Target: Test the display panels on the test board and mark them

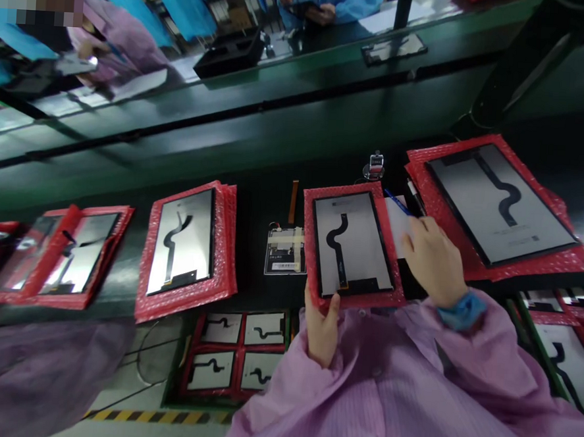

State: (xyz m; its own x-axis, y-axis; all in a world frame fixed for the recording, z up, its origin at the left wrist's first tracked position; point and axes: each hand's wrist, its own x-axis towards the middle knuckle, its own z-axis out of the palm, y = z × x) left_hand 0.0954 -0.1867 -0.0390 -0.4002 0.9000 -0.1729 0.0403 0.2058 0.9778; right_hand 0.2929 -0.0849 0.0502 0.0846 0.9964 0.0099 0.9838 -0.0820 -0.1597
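My left hand (322, 326) grips the lower edge of a red bubble-wrap sheet, its thumb over the rim. On that sheet lies a display panel (364, 243) with a dark curved flex cable. To its right, my right hand (433, 257) is closed around a blue pen (396, 202), above a white paper (396, 226). A small circuit board (286, 250) with tape and an orange flex strip (293, 202) lie left of the panel. At the right, a larger panel (505, 205) rests on stacked red bubble wrap.
More panels on red wrap (184, 245) stand to the left. A small metal device (375, 164) sits behind. Green crates (176, 370) of panels are below the bench edge. A thick dark post (519, 67) rises at the back right. People work across the bench.
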